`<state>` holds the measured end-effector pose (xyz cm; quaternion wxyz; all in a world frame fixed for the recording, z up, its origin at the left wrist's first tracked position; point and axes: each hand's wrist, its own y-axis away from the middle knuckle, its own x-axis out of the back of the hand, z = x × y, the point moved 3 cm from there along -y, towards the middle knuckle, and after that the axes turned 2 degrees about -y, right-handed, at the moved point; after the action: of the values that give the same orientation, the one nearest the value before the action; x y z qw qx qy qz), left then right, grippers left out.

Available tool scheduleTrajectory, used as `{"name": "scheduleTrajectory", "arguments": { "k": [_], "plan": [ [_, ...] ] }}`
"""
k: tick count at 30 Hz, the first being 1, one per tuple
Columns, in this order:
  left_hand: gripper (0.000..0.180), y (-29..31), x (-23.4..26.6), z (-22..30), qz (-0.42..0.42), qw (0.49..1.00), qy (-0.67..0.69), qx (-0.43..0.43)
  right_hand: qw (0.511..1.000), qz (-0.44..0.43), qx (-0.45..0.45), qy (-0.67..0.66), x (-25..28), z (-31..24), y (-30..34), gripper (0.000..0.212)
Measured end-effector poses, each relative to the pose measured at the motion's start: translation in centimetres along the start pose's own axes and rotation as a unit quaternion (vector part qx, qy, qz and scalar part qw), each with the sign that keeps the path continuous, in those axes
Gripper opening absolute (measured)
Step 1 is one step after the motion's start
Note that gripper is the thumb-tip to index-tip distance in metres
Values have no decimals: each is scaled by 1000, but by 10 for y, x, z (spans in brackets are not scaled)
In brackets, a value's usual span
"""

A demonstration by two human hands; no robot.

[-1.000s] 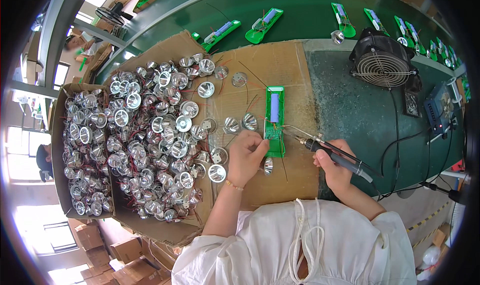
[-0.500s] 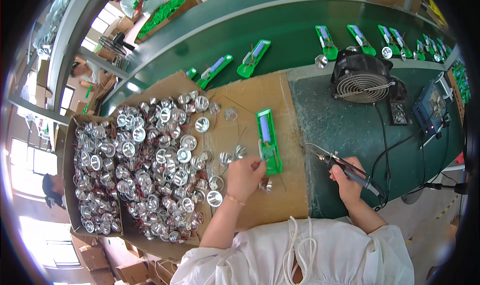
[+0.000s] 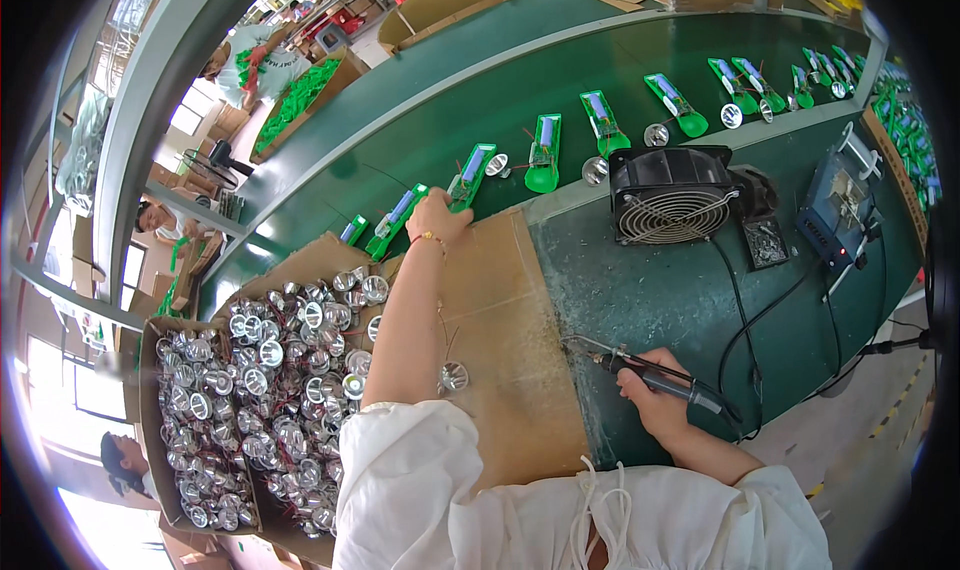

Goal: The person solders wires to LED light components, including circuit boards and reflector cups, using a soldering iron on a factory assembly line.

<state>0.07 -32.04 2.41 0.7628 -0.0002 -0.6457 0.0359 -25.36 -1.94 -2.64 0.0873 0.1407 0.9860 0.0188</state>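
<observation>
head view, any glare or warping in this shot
Head view: windows at left burn out to white; head view: the metal frame bows and the corners fall black; head view: silver reflectors show small bright glints, while the soldering iron reads clearly.

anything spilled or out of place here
Pale specks litter the green worktop between the soldering iron and the fan, like spilled debris. One reflector cup lies on the cardboard sheet, apart from the heap.

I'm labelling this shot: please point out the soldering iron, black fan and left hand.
Soldering iron (image 3: pixel 682 388), head view: on its handle.
Black fan (image 3: pixel 672 213), head view: on its grille.
Left hand (image 3: pixel 437 220), head view: on its back.
</observation>
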Motion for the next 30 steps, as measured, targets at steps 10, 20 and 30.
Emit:
{"name": "scheduleTrajectory", "arguments": {
  "k": [10, 20, 30],
  "plan": [
    [38, 202, 36, 20, 47, 986, 14, -159, 1000, 3, 13, 17, -1, -1, -3, 13],
    [21, 240, 61, -87, 191, 967, 162, 49, 1000, 6, 14, 17, -4, -5, -1, 16],
    [26, 199, 22, -65, -35, 996, -39, 75, 998, 4, 49, 38, -6, -5, 6, 15]
  ]
}}
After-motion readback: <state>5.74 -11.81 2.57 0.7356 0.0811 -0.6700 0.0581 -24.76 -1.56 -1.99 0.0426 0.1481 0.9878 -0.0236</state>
